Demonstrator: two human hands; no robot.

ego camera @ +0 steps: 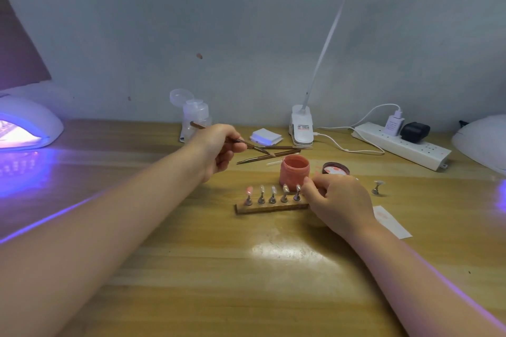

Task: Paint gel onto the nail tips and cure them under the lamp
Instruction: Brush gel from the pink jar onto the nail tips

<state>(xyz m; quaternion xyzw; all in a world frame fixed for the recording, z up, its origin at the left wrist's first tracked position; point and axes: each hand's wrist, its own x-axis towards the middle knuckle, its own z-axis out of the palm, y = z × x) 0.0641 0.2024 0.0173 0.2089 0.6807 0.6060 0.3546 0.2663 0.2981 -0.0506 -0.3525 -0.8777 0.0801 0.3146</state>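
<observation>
While the left hand (219,149) pinches the light, stiff brush (247,144) mid-handle, the right hand (335,200) pinches the small, tippable nail stand (297,194).

Nail-work desk; glowing curing lamp (26,124), gel pot (294,169), nail-tip stand (271,206).

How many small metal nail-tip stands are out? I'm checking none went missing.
6: five in a row on the wooden strip, at; one alone on the table, right. The right hand may hide more.
</observation>
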